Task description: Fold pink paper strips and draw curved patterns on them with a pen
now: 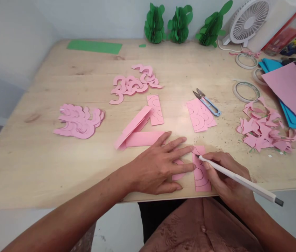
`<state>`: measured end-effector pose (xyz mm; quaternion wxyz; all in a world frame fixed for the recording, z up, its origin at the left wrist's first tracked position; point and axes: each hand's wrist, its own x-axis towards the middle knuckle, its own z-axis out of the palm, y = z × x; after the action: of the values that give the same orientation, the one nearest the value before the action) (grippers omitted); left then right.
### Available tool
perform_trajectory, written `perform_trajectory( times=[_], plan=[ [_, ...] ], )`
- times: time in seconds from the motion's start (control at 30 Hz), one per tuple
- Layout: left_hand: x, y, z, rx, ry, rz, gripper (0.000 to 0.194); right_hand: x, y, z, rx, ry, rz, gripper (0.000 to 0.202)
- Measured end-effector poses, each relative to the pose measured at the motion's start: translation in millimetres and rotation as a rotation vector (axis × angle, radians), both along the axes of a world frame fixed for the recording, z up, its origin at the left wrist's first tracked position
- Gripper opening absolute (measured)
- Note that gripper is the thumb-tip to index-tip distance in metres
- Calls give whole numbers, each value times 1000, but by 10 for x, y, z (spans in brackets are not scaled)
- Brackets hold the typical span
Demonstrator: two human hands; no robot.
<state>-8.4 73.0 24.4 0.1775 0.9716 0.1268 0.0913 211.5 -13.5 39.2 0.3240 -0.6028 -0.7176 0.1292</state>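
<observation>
My right hand [229, 175] grips a white pen [242, 180], its tip touching the upper part of a pink paper strip [202, 176] at the table's front edge. Curved dark lines are drawn on that strip. My left hand [161, 168] lies flat with fingers spread, two fingertips resting on the strip's left edge. Under its fingers a pink paper piece [178, 171] shows in part. Just beyond the left hand are a plain pink strip [142, 139] and a folded pink strip [134, 126]. Another marked strip [155, 110] lies behind them.
Thread snips [207, 102] rest on marked pink pieces [196, 117]. Pink scraps [266, 129], tape rolls [246, 91] and coloured sheets [292, 94] lie right. Curved pink cutouts [131, 84] and a stack [79, 120] lie left. Green paper figures [154, 24] and a fan [249, 22] stand behind.
</observation>
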Motion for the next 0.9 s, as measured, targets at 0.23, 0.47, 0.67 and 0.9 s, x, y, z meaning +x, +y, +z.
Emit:
perform_trajectory(
  times=[0.23,0.47,0.67,0.9],
  plan=[
    [5,1,-5,-3,1,0,46,-7,-4,29,13,-14,-9,7],
    [8,7,2,-8,5,1,46,13,-34,30,8,-44,-8,8],
    [9,9,3,-8,14,2,46,18,-59,40,17,-54,0,8],
    [9,7,11,-12,23,6,47,21,-96,51,19,-71,10,9]
  ],
)
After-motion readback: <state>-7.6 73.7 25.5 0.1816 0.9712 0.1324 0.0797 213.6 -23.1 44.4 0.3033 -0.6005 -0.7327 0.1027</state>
